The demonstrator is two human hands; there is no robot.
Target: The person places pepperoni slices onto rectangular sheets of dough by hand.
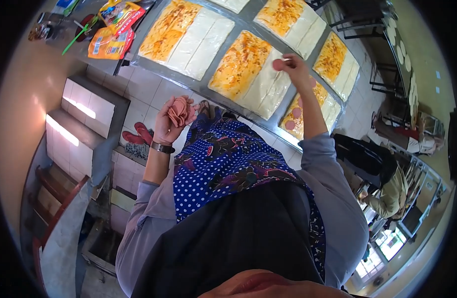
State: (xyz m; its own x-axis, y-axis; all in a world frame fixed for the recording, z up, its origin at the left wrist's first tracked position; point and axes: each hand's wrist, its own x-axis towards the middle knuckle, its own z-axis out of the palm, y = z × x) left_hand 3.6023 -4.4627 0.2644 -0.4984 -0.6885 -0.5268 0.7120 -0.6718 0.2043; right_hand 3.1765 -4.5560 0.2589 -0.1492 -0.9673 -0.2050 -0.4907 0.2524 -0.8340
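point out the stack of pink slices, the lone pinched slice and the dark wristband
Stack of pink slices (179,112): head view, middle of the stack.
Pinched slice (277,64): head view, its flat face.
Dark wristband (162,148): head view, middle of the band.

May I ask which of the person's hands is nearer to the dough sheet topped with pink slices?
Right. The right hand is over the neighbouring sheet, its forearm crossing above that dough sheet; the left hand is farther left, short of the table.

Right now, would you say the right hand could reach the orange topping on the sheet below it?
Probably yes: holding one pink slice, the right hand looks close, and nothing visible blocks the orange topping.
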